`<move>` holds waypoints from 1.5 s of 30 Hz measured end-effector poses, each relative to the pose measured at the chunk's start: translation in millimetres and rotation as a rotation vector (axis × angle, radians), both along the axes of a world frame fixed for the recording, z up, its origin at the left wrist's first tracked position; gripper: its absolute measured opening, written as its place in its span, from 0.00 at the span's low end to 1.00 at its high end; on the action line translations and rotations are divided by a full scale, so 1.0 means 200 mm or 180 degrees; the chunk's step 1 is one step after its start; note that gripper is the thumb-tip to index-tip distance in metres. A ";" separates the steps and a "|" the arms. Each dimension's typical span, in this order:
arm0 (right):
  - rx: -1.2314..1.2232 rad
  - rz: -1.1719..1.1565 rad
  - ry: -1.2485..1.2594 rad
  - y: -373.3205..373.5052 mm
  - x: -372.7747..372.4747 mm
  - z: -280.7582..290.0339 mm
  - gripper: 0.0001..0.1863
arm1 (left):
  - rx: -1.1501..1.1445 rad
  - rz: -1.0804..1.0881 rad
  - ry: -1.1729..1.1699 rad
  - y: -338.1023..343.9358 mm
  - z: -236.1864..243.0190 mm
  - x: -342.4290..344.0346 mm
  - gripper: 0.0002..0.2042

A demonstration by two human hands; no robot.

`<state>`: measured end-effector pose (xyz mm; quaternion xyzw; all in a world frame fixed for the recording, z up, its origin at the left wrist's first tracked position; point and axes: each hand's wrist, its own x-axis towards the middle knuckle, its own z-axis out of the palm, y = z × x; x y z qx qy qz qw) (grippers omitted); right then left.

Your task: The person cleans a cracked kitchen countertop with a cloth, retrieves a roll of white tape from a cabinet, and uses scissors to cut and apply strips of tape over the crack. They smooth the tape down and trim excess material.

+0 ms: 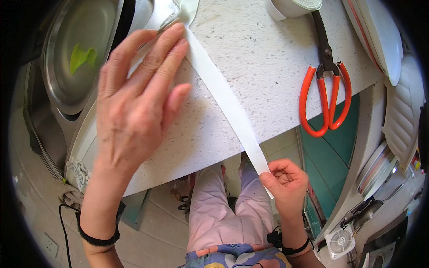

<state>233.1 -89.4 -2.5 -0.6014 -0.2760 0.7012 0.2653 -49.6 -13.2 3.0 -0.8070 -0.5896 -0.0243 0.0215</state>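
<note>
A long white strip of tape [219,91] runs slantwise across the speckled white countertop [263,67] and past its front edge. My right hand [288,183], below that edge, pinches the strip's near end between thumb and fingers. Over the strip's far end, beside the sink's corner, lies my left hand [138,89], its fingers stretched out and their tips touching down there. Part of the sink edge is hidden under this hand. Scissors with orange-red handles [326,100] lie at the right, handles overhanging the counter edge. A roll of white tape [295,6] sits by their blades.
On the left is a steel sink [85,44] with a green leaf piece [82,58] in it. White plates [373,35] stand at the far right, and stacked dishes [377,169] sit lower down. A crumpled wad [79,173] lies at the counter's left corner.
</note>
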 end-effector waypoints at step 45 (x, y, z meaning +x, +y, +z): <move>-0.0256 -0.0346 0.0475 -0.05 -0.01 -0.10 0.08 | 0.0427 0.0007 0.0452 0.02 -0.05 -0.08 0.12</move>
